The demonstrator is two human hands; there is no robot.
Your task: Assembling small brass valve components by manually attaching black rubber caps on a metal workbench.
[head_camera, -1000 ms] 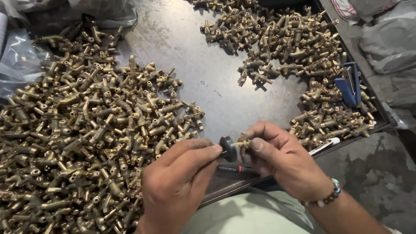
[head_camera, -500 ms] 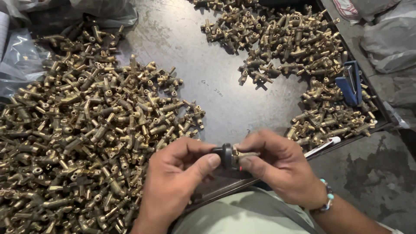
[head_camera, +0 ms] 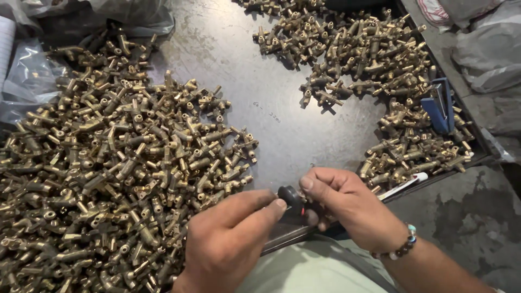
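Both hands meet over the near edge of a grey metal table (head_camera: pixel 271 108). My left hand (head_camera: pixel 228 239) pinches a small black round knob (head_camera: pixel 289 196) between thumb and forefinger. My right hand (head_camera: pixel 347 209), with a bead bracelet at the wrist, grips the same small piece from the other side; the brass part seen earlier between the fingers is now mostly hidden. A large heap of brass valve fittings (head_camera: pixel 108 173) lies to the left of my left hand. A second heap of brass fittings (head_camera: pixel 380 70) lies beyond my right hand.
A blue tool (head_camera: pixel 439 106) rests among the right-hand fittings. A white pen-like stick (head_camera: pixel 404 184) lies at the table's near right edge. Clear plastic bags (head_camera: pixel 32 76) sit at the far left, and grey sacks (head_camera: pixel 488 43) at the right. Concrete floor (head_camera: pixel 472 217) shows at lower right.
Both hands turned the small piece between them. The brass stub that showed at the right fingertips is now covered, and the black knob faces up more.
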